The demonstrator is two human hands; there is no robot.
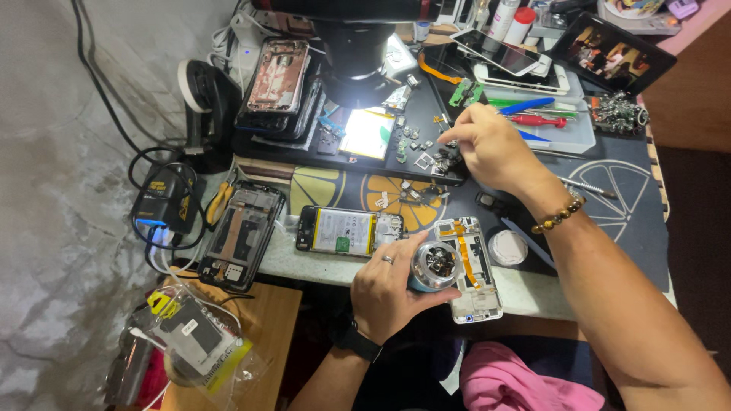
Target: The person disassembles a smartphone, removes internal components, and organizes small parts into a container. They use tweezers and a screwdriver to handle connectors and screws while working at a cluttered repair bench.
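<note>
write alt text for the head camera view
The left hand holds a small round open container above an opened white phone, while the right hand picks among tiny parts on a cluttered repair bench.

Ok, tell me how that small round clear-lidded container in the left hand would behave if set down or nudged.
The small round container in the left hand looks cylindrical, so on its side it would probably roll toward the table edge. It seems to hold tiny loose parts, so tipping would likely spill them. Its clear lid looks smooth and may be slippery.
</note>
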